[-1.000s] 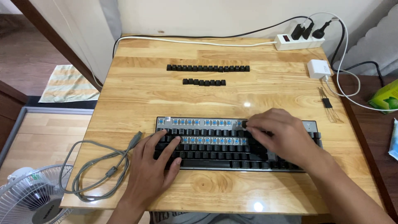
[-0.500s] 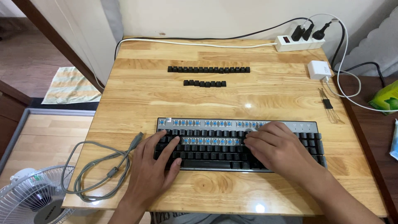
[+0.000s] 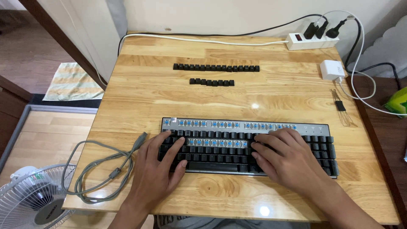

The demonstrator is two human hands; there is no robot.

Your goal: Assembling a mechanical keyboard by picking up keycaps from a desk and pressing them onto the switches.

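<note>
Mostly hidden: left hand (image 3: 159, 167) and right hand (image 3: 288, 159) lie flat, holding nothing, covering mechanical keyboard (image 3: 237, 127) keys (blue switches exposed); glossy wooden table (image 3: 148, 97).

No screens or signs – one package and a few small labels.

A bright green package (image 3: 398, 105) shows at the right edge, cut off by the frame, on the dark surface beside the table (image 3: 140, 101). At the lower left, the fan (image 3: 29, 199) has a round black hub label (image 3: 47, 210) and a small green sticker (image 3: 39, 175) on its grille. The white adapter (image 3: 331, 70) near the table's back-right corner bears faint grey print – too small to tell more.
</note>
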